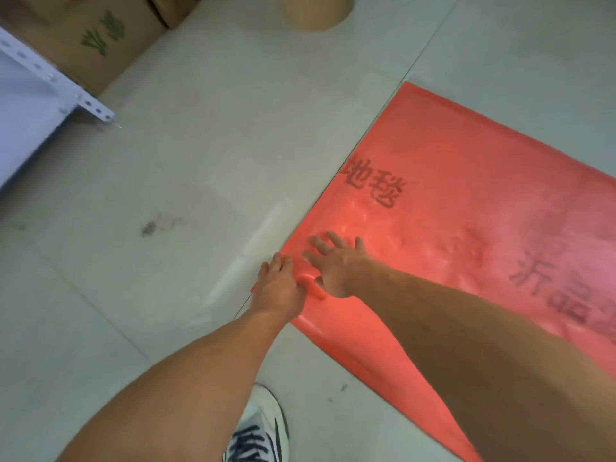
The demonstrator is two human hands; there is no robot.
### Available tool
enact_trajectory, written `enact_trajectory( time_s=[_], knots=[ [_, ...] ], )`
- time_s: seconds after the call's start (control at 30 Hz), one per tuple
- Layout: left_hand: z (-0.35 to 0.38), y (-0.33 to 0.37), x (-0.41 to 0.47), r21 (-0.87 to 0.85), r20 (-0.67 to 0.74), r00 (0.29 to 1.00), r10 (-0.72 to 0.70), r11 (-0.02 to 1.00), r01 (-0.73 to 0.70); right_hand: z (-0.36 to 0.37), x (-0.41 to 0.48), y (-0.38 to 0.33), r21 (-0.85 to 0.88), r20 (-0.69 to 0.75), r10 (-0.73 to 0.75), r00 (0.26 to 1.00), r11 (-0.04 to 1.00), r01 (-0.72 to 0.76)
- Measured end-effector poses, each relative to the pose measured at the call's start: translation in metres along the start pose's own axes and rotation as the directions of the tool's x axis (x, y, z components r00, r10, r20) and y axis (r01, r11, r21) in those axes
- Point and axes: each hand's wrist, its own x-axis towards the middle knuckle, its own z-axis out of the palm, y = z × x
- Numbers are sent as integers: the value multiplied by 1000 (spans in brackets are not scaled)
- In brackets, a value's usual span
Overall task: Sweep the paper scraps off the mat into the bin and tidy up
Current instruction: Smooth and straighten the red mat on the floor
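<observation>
The left hand (278,288) lies at the mat's near-left edge in the lower middle of the frame, its fingers (283,261) curled over a small raised fold of the red sheet, thumb side against the fold; whether they actually pinch it cannot be told. Just beside it, the right hand (336,265) rests palm down on the red mat (466,201), its fingers (320,243) spread apart and flat, holding nothing. The fold sits between the two hands.

The mat is a thin, shiny red sheet with dark printed characters, wrinkled near the hands. It fills the right half of the frame; its long axis runs from the lower right up toward the upper middle, where one corner points at the top of the picture. Its left edge follows a dark joint in the floor tiles. Its right side runs out of the frame.

To the left of that edge the pale tiled floor (166,181) is open and wide, with a few dark smudges. A round tan bin (316,11) stands at the top middle, well apart from the mat's corner. Cardboard boxes (100,38) sit in the upper left, with a white perforated metal rack (43,91) in front of them. A white and black sneaker (263,431) shows at the bottom edge between the forearms, on the floor near the mat's lower edge.
</observation>
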Motion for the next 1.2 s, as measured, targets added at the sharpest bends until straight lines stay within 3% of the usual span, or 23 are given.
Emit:
enact_trajectory(
  time_s=[0.27,0.37,0.53,0.73,0.93,1.03,1.2],
  knots=[
    [20,-17,-29,17,-98,993,69,998,-68,8,9,-19,-40,47,-46,998,998,48],
    [24,-21,-36,34,-37,996,77,997,-75,12,11,-22,-54,84,-20,996,998,25],
    [25,-13,-28,353,149,985,83,926,-131,13,15,-24,-86,116,12,993,996,-2],
    [24,-6,-19,522,282,958,49,830,-196,8,16,-28,-75,150,31,988,997,-20],
    [29,-15,-17,479,307,951,26,860,-178,1,8,-31,-107,150,39,988,994,-23],
    [23,-7,-14,380,314,948,-47,922,-81,1,3,-30,-114,122,39,992,993,-25],
    [14,-21,-20,184,267,964,4,981,-56,14,-7,-36,-86,43,-9,999,996,12]
  ],
)
